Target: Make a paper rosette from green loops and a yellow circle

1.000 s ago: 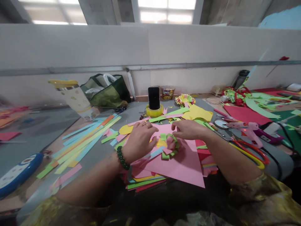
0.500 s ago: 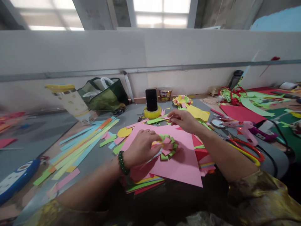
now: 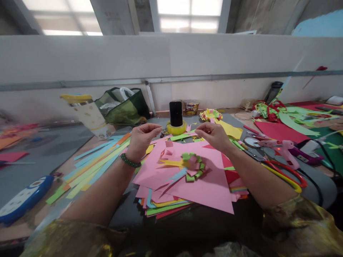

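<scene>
Both hands hover over the far part of a pink sheet (image 3: 209, 189) that lies on a stack of coloured paper. My left hand (image 3: 144, 139), with a green bead bracelet at its wrist, has thumb and fingertips pinched together; anything between them is too small to make out. My right hand (image 3: 210, 134) is pinched too, near a light green strip (image 3: 184, 135), and what it grips is unclear. Between and below them, a paper flower with a green looped rim (image 3: 200, 171) rests on the pink sheet, with yellow and blue strips reaching left from it.
A phone (image 3: 176, 113) stands on a yellow tape roll (image 3: 177, 129) behind the hands. Paper strips (image 3: 99, 164) and a tumbler (image 3: 88, 117) are at left. Scissors (image 3: 288, 173) and a pink glue gun (image 3: 284, 148) lie at right.
My left hand has lifted off the flower and moved up and left, uncovering the yellow and blue strips. My right hand stays in nearly the same place.
</scene>
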### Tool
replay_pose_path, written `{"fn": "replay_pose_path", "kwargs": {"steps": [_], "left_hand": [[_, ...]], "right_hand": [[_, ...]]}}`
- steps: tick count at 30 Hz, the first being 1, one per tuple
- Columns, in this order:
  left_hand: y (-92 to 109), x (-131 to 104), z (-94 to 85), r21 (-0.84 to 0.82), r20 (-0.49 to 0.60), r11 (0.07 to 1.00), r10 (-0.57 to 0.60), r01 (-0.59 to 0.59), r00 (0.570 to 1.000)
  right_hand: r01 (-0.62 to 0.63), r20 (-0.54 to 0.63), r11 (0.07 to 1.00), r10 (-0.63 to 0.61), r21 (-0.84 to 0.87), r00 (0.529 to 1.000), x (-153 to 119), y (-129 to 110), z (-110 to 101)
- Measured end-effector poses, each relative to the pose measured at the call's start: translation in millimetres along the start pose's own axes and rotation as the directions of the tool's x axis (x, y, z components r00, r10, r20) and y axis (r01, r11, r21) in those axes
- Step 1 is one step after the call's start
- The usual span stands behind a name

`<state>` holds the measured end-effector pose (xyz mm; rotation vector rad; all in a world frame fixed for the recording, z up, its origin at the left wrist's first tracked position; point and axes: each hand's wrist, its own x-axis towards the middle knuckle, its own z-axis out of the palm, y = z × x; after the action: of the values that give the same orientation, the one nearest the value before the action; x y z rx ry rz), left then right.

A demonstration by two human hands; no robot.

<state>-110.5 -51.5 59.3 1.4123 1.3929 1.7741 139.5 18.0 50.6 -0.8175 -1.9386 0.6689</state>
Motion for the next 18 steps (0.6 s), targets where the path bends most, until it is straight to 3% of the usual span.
{"fn": "replay_pose_path", "kwargs": {"steps": [4,9,14,18], "left_hand": [[-11.5,10.7,-6.0,-0.042,-0.012,0.992,-0.122,0.121,0.992],[-25.8,23.2,-14.3,-0.042,-0.026,0.985,-0.170,0.169,0.985],[-29.1,18.1,-7.0,-0.073,0.046,0.971,-0.224,0.227,0.974],[-22.4,4.8,5.3,-0.099,0.137,0.961,-0.245,0.260,0.960]], "right_hand": [[0.080,0.046,0.990,-0.075,-0.116,0.996,-2.9,6.7,10.4],[0.110,0.074,0.979,-0.099,-0.170,0.992,-7.0,16.1,21.1],[0.058,0.100,0.989,-0.044,-0.139,0.994,-4.1,11.2,28.5],[-0.013,0.263,0.991,0.048,-0.134,0.964,3.4,-4.8,40.5]]}}
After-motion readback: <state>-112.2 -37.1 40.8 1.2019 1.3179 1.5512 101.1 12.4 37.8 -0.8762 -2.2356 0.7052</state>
